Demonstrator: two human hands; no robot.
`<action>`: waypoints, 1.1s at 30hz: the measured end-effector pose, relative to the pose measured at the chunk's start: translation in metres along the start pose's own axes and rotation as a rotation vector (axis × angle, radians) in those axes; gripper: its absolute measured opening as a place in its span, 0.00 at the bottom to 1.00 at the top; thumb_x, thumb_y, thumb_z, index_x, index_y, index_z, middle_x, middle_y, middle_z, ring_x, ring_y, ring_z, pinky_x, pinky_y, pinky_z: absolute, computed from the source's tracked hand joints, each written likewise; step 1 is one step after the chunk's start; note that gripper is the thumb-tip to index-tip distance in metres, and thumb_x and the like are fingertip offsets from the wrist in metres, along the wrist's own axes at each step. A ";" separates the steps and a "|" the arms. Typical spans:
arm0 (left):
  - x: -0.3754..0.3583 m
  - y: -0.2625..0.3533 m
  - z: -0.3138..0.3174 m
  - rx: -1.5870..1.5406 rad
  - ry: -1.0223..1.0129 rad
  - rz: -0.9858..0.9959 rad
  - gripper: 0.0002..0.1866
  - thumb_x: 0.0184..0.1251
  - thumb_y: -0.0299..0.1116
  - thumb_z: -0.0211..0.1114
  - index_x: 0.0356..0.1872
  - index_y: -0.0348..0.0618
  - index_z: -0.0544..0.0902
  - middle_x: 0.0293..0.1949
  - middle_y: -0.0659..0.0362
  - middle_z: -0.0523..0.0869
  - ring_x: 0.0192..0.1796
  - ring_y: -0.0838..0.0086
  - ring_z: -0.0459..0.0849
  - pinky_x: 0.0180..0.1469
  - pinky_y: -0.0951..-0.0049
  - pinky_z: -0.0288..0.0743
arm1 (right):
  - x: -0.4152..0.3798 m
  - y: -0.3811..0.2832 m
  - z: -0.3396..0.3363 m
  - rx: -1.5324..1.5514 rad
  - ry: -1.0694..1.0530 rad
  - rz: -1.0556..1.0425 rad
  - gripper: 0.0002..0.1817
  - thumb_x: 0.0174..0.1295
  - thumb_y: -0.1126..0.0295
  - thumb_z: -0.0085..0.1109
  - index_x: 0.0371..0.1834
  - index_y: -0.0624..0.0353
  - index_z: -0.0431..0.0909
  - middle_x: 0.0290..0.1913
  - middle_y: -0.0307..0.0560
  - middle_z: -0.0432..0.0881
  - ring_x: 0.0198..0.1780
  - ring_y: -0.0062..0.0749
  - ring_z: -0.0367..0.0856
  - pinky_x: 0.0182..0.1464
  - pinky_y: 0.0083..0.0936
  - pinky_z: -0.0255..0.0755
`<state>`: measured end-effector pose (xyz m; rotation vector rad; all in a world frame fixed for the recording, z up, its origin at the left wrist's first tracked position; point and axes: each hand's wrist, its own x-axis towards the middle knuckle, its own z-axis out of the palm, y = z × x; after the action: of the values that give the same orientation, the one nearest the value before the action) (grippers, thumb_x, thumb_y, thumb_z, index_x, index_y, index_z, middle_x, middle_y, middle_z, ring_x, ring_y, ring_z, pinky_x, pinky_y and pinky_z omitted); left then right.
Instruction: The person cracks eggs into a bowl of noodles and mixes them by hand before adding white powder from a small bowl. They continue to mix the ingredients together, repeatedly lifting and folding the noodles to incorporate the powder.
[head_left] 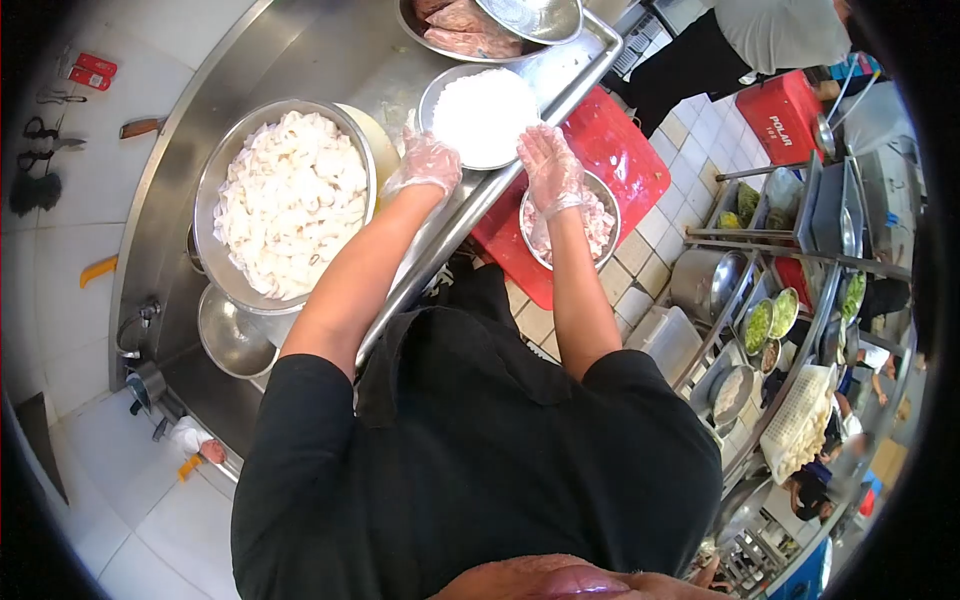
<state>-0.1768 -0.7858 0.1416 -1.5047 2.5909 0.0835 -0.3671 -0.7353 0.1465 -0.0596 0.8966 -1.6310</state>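
Note:
A metal bowl of white powder [487, 118] sits between my two hands at the counter's front rail. My left hand [427, 165], in a clear plastic glove, grips its near left side. On the bowl's right side is my right hand [553, 172], also gloved, with its fingers fairly straight along the rim. Whether the bowl's base rests on the counter is hidden. Left of my left arm stands a big metal bowl of whitish cut pieces [290, 205]. Below my right hand, a metal bowl of pinkish meat pieces [600, 228] sits on a red surface [625, 150].
A metal basin of raw meat [465, 30] is at the far end of the steel counter [330, 50]. An empty metal bowl [235, 330] lies near the tap. Shelves with food bowls [770, 320] and a red Polar cooler [780, 117] stand right. Another person [770, 40] is at upper right.

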 end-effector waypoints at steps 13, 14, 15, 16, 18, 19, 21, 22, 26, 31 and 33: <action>0.008 0.006 -0.015 -0.820 -0.003 -0.348 0.24 0.55 0.48 0.56 0.46 0.40 0.77 0.45 0.49 0.79 0.50 0.60 0.76 0.53 0.65 0.67 | 0.044 0.029 -0.001 -1.166 0.028 -0.498 0.22 0.61 0.59 0.48 0.50 0.66 0.70 0.50 0.57 0.74 0.53 0.41 0.72 0.53 0.29 0.64; 0.015 0.001 -0.004 -0.928 0.115 -0.459 0.25 0.55 0.48 0.57 0.47 0.39 0.76 0.46 0.48 0.79 0.50 0.59 0.76 0.54 0.65 0.66 | 0.046 0.032 0.002 -1.214 0.056 -0.462 0.22 0.61 0.59 0.48 0.50 0.66 0.70 0.50 0.58 0.74 0.53 0.43 0.72 0.54 0.29 0.64; 0.026 -0.003 0.008 -0.873 0.303 -0.459 0.29 0.55 0.49 0.58 0.51 0.36 0.72 0.49 0.44 0.76 0.54 0.57 0.73 0.56 0.66 0.65 | 0.048 0.035 0.006 -1.263 0.084 -0.428 0.21 0.61 0.60 0.48 0.50 0.66 0.71 0.50 0.59 0.74 0.53 0.44 0.71 0.54 0.29 0.63; 0.038 -0.005 0.020 -0.952 0.275 -0.538 0.30 0.56 0.50 0.57 0.53 0.36 0.70 0.51 0.43 0.74 0.55 0.56 0.72 0.56 0.66 0.64 | 0.051 0.040 0.011 -1.312 0.111 -0.393 0.21 0.61 0.60 0.48 0.50 0.66 0.71 0.50 0.60 0.74 0.53 0.45 0.71 0.54 0.29 0.63; 0.057 -0.001 0.035 -1.112 0.213 -0.697 0.33 0.57 0.52 0.56 0.55 0.35 0.68 0.54 0.41 0.71 0.57 0.55 0.70 0.58 0.66 0.62 | 0.073 0.073 -0.001 -0.898 0.115 -0.344 0.23 0.61 0.57 0.46 0.53 0.64 0.69 0.49 0.51 0.75 0.50 0.39 0.73 0.52 0.31 0.66; 0.057 0.013 0.031 -1.134 0.312 -0.800 0.34 0.58 0.55 0.53 0.58 0.37 0.66 0.57 0.42 0.68 0.59 0.55 0.67 0.59 0.66 0.61 | 0.089 0.091 -0.009 -0.543 0.094 -0.225 0.24 0.61 0.57 0.46 0.54 0.63 0.68 0.50 0.50 0.75 0.50 0.40 0.72 0.52 0.32 0.66; 0.064 0.024 0.044 -1.202 0.379 -0.879 0.36 0.58 0.56 0.52 0.59 0.36 0.64 0.58 0.43 0.67 0.59 0.56 0.67 0.58 0.67 0.61 | 0.095 0.103 -0.004 -0.046 0.022 -0.094 0.25 0.61 0.55 0.46 0.57 0.60 0.64 0.53 0.48 0.71 0.50 0.42 0.70 0.53 0.34 0.66; 0.066 0.027 0.050 -1.235 0.413 -0.918 0.37 0.59 0.56 0.51 0.60 0.35 0.63 0.59 0.43 0.66 0.60 0.57 0.67 0.58 0.68 0.61 | 0.097 0.106 -0.004 0.050 0.010 -0.036 0.25 0.62 0.56 0.44 0.57 0.61 0.63 0.54 0.49 0.70 0.51 0.41 0.69 0.54 0.33 0.64; 0.066 0.024 0.045 -1.941 0.434 -1.044 0.33 0.57 0.55 0.56 0.52 0.33 0.71 0.47 0.49 0.77 0.47 0.62 0.76 0.49 0.68 0.69 | 0.076 0.096 0.031 0.230 0.030 0.116 0.25 0.64 0.56 0.37 0.57 0.64 0.63 0.55 0.52 0.68 0.54 0.42 0.67 0.58 0.31 0.60; 0.071 0.021 0.058 -2.440 0.449 -0.985 0.25 0.56 0.47 0.62 0.43 0.31 0.76 0.38 0.54 0.79 0.36 0.68 0.78 0.38 0.71 0.73 | 0.075 0.097 0.037 0.396 -0.109 0.252 0.24 0.63 0.57 0.37 0.54 0.64 0.66 0.52 0.54 0.71 0.53 0.44 0.69 0.57 0.33 0.63; 0.066 0.023 0.049 -2.489 0.456 -0.949 0.23 0.55 0.43 0.63 0.42 0.31 0.76 0.37 0.55 0.79 0.35 0.69 0.78 0.37 0.71 0.74 | 0.080 0.100 0.033 0.416 -0.166 0.261 0.23 0.63 0.58 0.37 0.53 0.64 0.67 0.51 0.53 0.73 0.51 0.44 0.71 0.56 0.34 0.64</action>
<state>-0.2243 -0.8250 0.0823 1.1140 -0.0071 -1.5837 -0.2914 -0.8198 0.0785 0.2003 0.4077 -1.5106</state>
